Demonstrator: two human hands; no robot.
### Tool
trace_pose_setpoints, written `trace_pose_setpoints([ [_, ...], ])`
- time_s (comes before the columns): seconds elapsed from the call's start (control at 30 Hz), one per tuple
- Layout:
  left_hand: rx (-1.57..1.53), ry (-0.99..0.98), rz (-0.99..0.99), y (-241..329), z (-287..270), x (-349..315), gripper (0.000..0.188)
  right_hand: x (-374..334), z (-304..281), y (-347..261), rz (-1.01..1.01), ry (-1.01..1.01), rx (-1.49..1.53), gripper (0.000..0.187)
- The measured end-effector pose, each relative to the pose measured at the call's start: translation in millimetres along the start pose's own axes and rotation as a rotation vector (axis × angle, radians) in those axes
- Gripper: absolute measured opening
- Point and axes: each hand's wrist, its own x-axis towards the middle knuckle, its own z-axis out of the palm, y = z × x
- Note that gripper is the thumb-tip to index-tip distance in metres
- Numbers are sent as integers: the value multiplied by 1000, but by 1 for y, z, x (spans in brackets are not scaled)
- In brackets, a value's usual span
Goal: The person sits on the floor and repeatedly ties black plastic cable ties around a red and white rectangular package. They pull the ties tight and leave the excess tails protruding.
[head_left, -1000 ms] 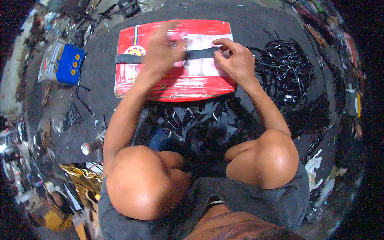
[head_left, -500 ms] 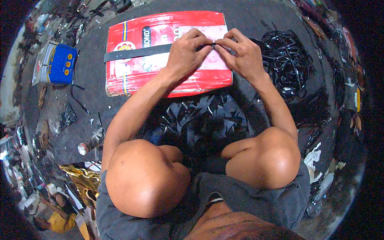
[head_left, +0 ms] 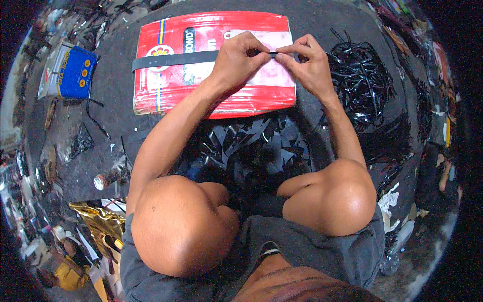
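A flattened red can or board with printed panels [head_left: 226,105] lies in front of me. Across it runs a flat black strip [head_left: 176,60], from the left edge to my fingers. My left hand [head_left: 234,58] pinches the strip near the board's right side, its thumb and fingertips pressed together. Fingertip to fingertip with it, my right hand [head_left: 313,63] pinches the strip's dark end. A short piece shows between the two pinches; the rest there is hidden by my fingers.
Right of the board lies a tangled heap of shiny black strips [head_left: 365,80]. Black cut scraps [head_left: 261,146] fill the space before my knees. A blue and white tin [head_left: 75,75] stands at left, with a small cylindrical bottle [head_left: 108,178] lower down and gold sheet [head_left: 103,221] near my left knee.
Both hands keep their pinch on the strip. My right fingers are straighter, and a little more of the dark strip shows between my fingertips. The whole view has shifted slightly.
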Motion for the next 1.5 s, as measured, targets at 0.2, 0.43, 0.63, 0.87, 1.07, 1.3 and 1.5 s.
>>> trace_pose_setpoints([
  [0.2,121,1,13,3,0,9,14,-1,22,5,284,62,179,14],
  [0.43,232,-145,188,2,-5,25,19,-6,27,17,418,144,531,20],
  [0.63,34,-24,161,9,19,17,16,-14,29,20,241,168,144,36],
  [0.87,0,22,226,9,34,22,12,-26,20,25,763,-23,1342,23],
  [1.07,-55,18,179,10,36,24,11,1,6,33,676,51,743,45],
  [1.3,-19,-2,175,11,30,23,11,19,28,44,309,209,-77,27],
  [1.5,-76,-6,199,14,35,28,10,-63,71,162,570,80,-392,28],
])
